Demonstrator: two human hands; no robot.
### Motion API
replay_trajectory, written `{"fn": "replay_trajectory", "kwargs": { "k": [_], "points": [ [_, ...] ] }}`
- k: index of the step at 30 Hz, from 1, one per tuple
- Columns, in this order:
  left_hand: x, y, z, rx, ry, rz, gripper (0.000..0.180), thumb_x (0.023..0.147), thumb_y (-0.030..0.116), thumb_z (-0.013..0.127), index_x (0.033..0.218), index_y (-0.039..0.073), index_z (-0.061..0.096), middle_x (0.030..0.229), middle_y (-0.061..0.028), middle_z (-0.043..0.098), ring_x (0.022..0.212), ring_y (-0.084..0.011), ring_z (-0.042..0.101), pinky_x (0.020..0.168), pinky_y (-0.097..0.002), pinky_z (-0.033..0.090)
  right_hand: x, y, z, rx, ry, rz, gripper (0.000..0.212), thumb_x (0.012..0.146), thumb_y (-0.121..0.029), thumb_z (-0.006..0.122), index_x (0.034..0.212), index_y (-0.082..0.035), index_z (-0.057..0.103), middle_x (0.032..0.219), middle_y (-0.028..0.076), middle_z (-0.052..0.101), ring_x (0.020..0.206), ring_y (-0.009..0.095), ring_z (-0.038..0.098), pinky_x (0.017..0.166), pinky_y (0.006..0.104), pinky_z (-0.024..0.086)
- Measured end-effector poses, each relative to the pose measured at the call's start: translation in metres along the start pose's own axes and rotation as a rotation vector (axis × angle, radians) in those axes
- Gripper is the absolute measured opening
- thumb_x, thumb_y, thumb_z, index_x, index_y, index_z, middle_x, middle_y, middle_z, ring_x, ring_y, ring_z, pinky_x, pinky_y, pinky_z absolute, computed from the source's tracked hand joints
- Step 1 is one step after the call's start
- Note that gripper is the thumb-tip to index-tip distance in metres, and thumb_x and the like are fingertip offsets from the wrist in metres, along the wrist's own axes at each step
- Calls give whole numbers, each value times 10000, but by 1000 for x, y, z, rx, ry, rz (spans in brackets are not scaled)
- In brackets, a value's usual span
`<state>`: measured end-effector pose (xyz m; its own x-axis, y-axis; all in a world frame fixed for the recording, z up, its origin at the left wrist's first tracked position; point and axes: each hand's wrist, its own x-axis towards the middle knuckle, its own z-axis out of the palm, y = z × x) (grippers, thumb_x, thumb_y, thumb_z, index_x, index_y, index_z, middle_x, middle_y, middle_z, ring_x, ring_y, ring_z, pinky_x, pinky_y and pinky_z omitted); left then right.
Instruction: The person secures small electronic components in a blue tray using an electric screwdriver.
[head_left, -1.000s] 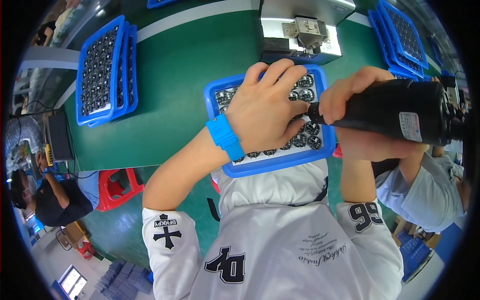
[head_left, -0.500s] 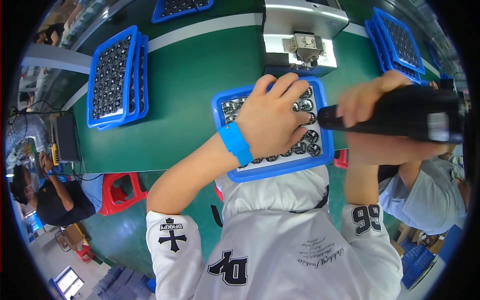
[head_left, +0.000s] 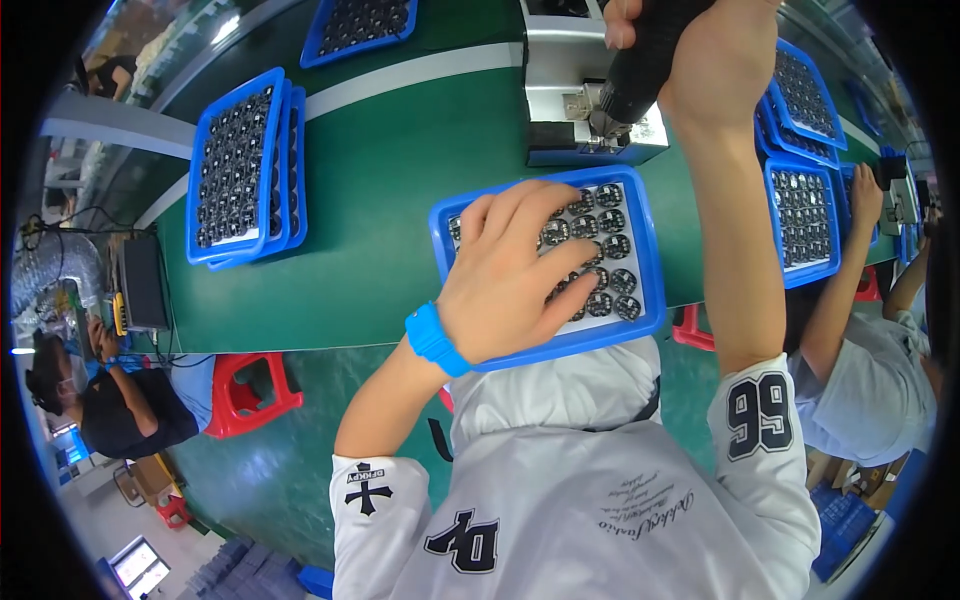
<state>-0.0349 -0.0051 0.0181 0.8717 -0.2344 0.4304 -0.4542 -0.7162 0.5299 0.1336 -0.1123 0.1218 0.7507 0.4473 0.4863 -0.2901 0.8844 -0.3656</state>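
Observation:
My left hand (head_left: 510, 275), with a blue wristband (head_left: 432, 338), lies over a blue tray (head_left: 654, 270). Its fingers are spread across the rows of small round black parts (head_left: 617, 247), hiding several of them. In my right hand (head_left: 722, 80) is a black electric screwdriver (head_left: 648, 62), tilted down and partly cut off by the upper edge. Its nose touches or hovers just over the metal outlet of a silver box-shaped machine (head_left: 552, 80), apparently a screw feeder; the tip itself cannot be made out.
Stacked blue trays (head_left: 275, 165) of similar parts stand on the green table (head_left: 385, 190) at left. Another tray (head_left: 305, 55) lies at the far side. More trays (head_left: 835, 220) are at right, beside a person in grey (head_left: 850, 380). A red stool (head_left: 255, 395) stands at left.
My right hand has swung the screwdriver from the tray's right side up and away to the machine. My left hand has shifted slightly left and nearer, uncovering more round parts.

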Motion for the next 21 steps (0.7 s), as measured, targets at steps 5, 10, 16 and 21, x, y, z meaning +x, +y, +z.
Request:
{"fn": "replay_trajectory", "kwargs": {
  "k": [5,10,16,21],
  "points": [
    [-12,-3,-6,56,9,-44,233,790,195,804,1014,153,757,1329,-132,587,1256,-340,534,1043,-459,357,-4,1,-5,-1129,214,-273,769,992,-769,400,878,-35,599,573,47,517,418,145,524,400,261,443],
    [-9,-2,-3,40,37,-24,247,792,188,800,1032,152,753,1329,-134,588,1253,-345,534,1042,-460,358,-5,4,-4,-573,134,-146,781,988,-778,392,897,-30,599,561,55,523,413,150,524,400,261,444],
    [-11,-3,-2,54,90,-54,292,780,174,809,1065,146,751,1311,-121,602,1221,-339,551,1026,-452,372,-35,6,27,-1052,672,-229,853,977,-819,305,941,-22,606,502,68,508,384,165,505,399,264,446],
    [-4,-1,-1,52,102,-50,308,772,165,812,1073,140,751,1287,-115,620,1202,-334,560,1015,-448,377,-14,-10,28,-682,225,-263,855,982,-814,301,987,-15,607,533,67,520,409,156,518,430,258,464]
  ]
}}
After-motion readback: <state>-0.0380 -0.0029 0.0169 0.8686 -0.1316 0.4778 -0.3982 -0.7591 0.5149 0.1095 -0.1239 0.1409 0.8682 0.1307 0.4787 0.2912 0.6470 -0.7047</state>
